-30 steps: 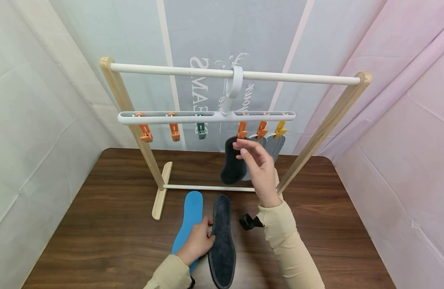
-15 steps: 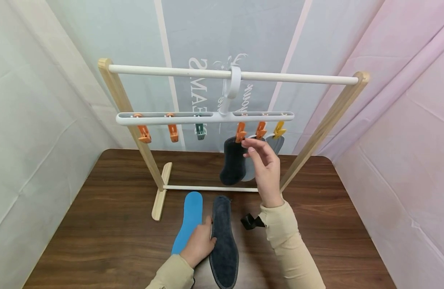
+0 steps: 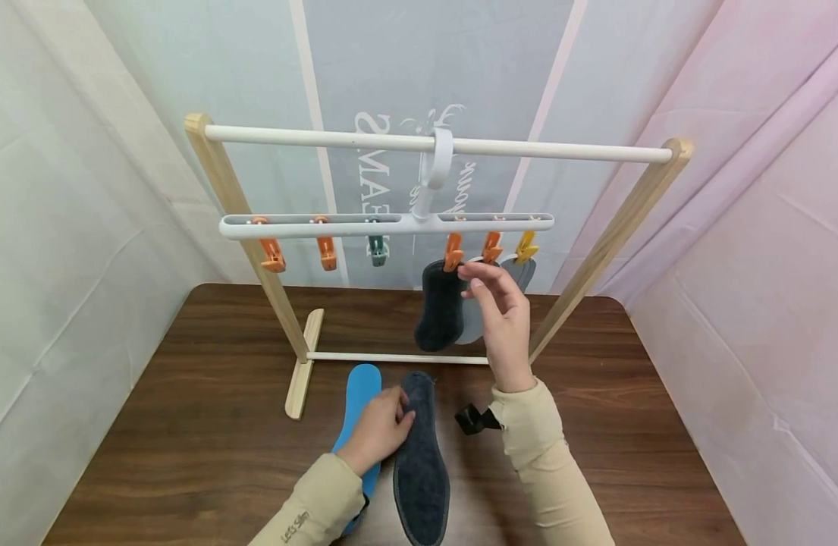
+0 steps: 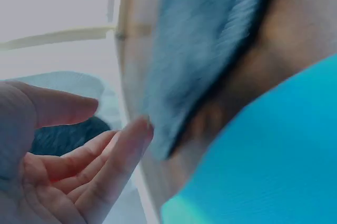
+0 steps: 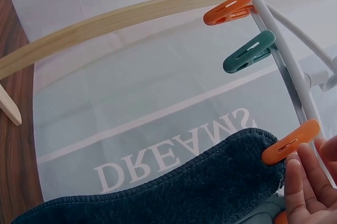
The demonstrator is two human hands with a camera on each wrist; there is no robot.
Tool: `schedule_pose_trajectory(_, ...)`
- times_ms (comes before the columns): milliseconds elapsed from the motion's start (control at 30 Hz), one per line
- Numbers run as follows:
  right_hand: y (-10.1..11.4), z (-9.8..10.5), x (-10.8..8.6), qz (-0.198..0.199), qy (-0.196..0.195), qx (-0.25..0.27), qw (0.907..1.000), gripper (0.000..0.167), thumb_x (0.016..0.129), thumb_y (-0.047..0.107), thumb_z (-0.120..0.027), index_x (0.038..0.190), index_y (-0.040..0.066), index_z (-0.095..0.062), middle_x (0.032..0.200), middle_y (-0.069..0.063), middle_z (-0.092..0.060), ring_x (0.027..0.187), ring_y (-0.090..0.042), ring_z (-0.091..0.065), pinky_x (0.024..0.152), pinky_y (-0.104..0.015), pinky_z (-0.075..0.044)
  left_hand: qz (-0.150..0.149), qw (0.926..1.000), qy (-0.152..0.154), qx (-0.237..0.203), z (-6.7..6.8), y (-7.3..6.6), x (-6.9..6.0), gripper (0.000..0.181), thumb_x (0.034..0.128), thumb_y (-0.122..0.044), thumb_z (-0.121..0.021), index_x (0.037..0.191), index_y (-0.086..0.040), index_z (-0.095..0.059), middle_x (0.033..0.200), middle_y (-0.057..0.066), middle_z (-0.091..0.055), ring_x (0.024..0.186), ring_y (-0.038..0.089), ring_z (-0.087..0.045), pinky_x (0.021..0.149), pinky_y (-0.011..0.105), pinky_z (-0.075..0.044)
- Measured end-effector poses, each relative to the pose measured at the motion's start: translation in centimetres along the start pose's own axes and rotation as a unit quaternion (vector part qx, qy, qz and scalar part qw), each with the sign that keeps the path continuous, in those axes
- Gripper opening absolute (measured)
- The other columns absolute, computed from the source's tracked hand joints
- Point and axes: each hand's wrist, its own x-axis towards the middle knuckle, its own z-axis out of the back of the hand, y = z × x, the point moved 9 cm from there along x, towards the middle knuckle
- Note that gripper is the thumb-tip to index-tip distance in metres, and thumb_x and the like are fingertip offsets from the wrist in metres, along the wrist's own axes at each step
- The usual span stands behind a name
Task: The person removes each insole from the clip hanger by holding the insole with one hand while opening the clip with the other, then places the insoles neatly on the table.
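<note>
Our left hand (image 3: 380, 426) has its thumb and fingers loosely bent with a gap between them, over the upper part of the dark insole (image 3: 422, 470), which lies flat on the tabletop (image 3: 152, 425) beside the blue insole (image 3: 361, 394); whether the fingertips touch it, we cannot tell. Our right hand (image 3: 504, 326) holds nothing, its fingers relaxed just beside the orange clip (image 3: 453, 252) that grips the hanging plush insole (image 3: 440, 303) by its top end, under the white hanger (image 3: 378, 227).

For the flat insole, we judge it best to slide the thumb beneath its edge and pinch near one end, leaving the blue one undisturbed. At the clip, we would keep our fingers off the levers, since a squeeze could free the plush piece; a light tug should test its hold.

On the curtain (image 3: 419, 45) we make out "DREAMS" in mirrored capitals; the script beside it is partly hidden and unclear. Our left sleeve (image 3: 323, 497) appears to read "Let's Slim".
</note>
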Motion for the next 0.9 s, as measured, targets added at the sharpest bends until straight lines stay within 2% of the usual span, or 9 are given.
schedule_pose_trajectory(200, 0.0, 0.1, 0.0, 0.000, -0.001, -0.002, 1.0000, 0.024, 0.098, 0.012, -0.055, 0.115, -0.004, -0.061, 0.110, -0.003, -0.067, 0.106, -0.019, -0.061, 0.086, -0.038, -0.051, -0.002, 0.9998, -0.019, -0.010, 2.2, -0.9, 2.4, 0.017, 0.0929, -0.008, -0.060, 0.106, 0.002, -0.058, 0.093, 0.014, -0.056, 0.075, 0.019, -0.058, 0.061, 0.026, -0.047)
schedule_pose_trajectory(300, 0.0, 0.0, 0.0, 0.000, 0.000, 0.001, 1.0000, 0.022, 0.098, 0.011, -0.054, 0.114, -0.002, -0.062, 0.110, -0.002, -0.067, 0.106, -0.018, -0.061, 0.086, -0.035, -0.052, -0.006, 0.9997, -0.025, -0.004, 3.0, -1.4, 3.1, 0.018, 0.0932, -0.008, -0.060, 0.107, 0.002, -0.058, 0.097, 0.016, -0.056, 0.079, 0.022, -0.060, 0.063, 0.028, -0.048)
schedule_pose_trajectory(400, 0.0, 0.0, 0.1, 0.001, 0.000, 0.005, 1.0000, 0.024, 0.098, 0.012, -0.055, 0.115, -0.004, -0.061, 0.110, -0.003, -0.067, 0.105, -0.018, -0.061, 0.084, -0.031, -0.052, -0.006, 0.9996, -0.027, 0.001, 3.6, -1.7, 3.6, 0.018, 0.0935, -0.009, -0.060, 0.108, 0.001, -0.058, 0.097, 0.014, -0.055, 0.079, 0.022, -0.059, 0.062, 0.028, -0.047)
schedule_pose_trajectory(567, 0.0, -0.1, 0.2, 0.005, 0.000, 0.007, 1.0000, 0.029, 0.097, 0.012, -0.056, 0.116, -0.011, -0.058, 0.109, -0.003, -0.067, 0.105, -0.019, -0.061, 0.083, -0.029, -0.052, -0.010, 0.9993, -0.034, 0.011, 4.2, -2.1, 4.2, 0.019, 0.0939, -0.010, -0.060, 0.109, 0.001, -0.058, 0.095, 0.014, -0.055, 0.078, 0.020, -0.059, 0.061, 0.027, -0.046)
schedule_pose_trajectory(900, 0.1, 0.0, 0.3, 0.008, -0.004, 0.016, 0.9998, 0.030, 0.098, 0.010, -0.055, 0.116, -0.013, -0.056, 0.109, -0.002, -0.067, 0.105, -0.018, -0.060, 0.084, -0.030, -0.051, 0.012, 0.9994, -0.033, 0.005, 4.6, -2.5, 5.4, 0.032, 0.0966, -0.013, -0.056, 0.123, 0.003, -0.051, 0.112, 0.020, -0.054, 0.080, 0.023, -0.055, 0.064, 0.032, -0.044)
